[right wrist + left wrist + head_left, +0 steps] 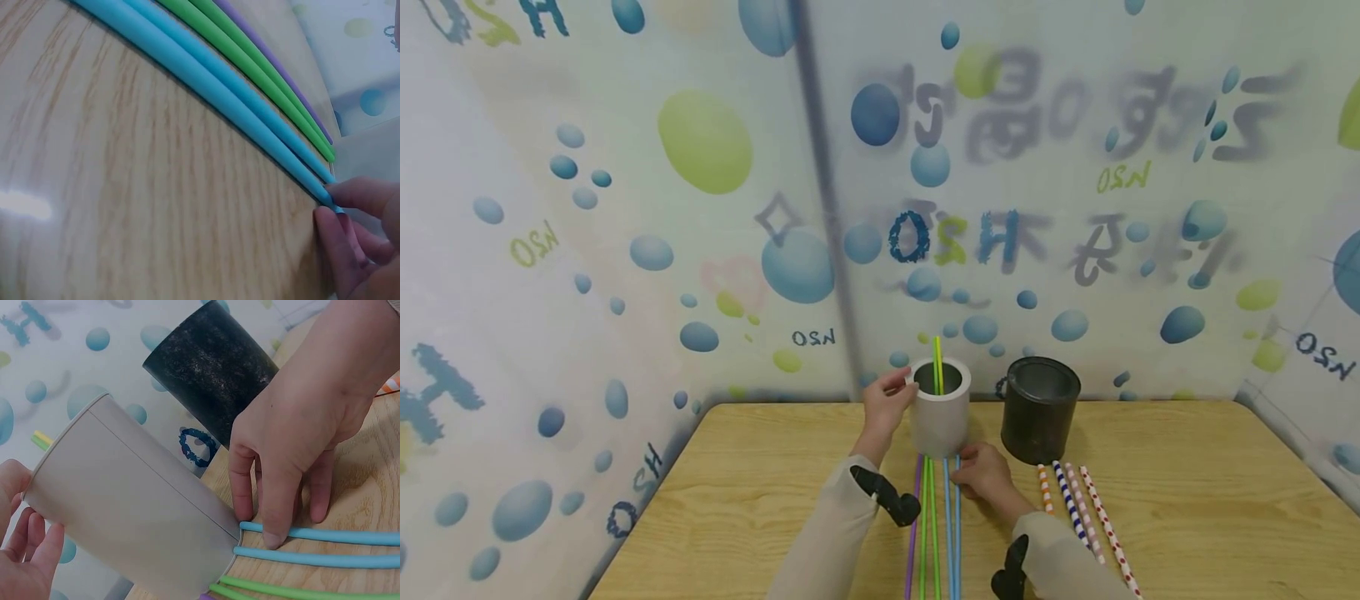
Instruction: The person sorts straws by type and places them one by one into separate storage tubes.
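Observation:
A pale grey cylindrical cup (pixel 940 427) stands upright near the back of the table, with two yellowish-green straws (pixel 937 367) poking out of it. At its left side, my left hand (pixel 883 408) holds the rim between thumb and fingers. My right hand (pixel 985 475) is low by the cup's base, thumb and fingers pinching the far end of a blue straw (pixel 237 115). Beside that one lies a second blue straw (pixel 312 558). Two green straws (pixel 250 75) and a purple straw (pixel 281 75) run alongside, their far ends close to the cup's base.
To the right of the grey cup stands a black cup (pixel 1039 417). In front of it lie an orange-striped straw (pixel 1046 490), a blue-striped straw (pixel 1070 504), a pink-striped straw (pixel 1084 510) and a red-dotted straw (pixel 1108 529). A patterned curtain (pixel 700 250) rises behind the wooden table (pixel 737 492).

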Tool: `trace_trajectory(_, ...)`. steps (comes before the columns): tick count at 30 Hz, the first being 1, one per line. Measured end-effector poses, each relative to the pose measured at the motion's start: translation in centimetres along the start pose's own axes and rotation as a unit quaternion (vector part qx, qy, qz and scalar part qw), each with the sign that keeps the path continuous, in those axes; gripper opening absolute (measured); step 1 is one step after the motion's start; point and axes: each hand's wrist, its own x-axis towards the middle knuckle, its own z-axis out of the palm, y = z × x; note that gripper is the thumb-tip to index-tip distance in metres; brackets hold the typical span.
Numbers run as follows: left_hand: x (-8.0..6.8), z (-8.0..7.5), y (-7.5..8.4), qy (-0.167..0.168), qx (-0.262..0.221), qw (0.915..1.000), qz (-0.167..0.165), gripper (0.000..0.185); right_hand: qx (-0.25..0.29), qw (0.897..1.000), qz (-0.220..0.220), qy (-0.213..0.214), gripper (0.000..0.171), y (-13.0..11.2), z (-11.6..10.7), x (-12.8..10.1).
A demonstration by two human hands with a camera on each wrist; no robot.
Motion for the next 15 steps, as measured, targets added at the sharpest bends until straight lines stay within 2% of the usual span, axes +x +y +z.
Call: trace_trajectory(15, -0.05, -0.02, -0.13, -0.003, -0.005, 1.0, 0.006, 0.032, -0.042, 0.999, 0.015, 0.008, 0.029, -0.84, 0.2, 0.16)
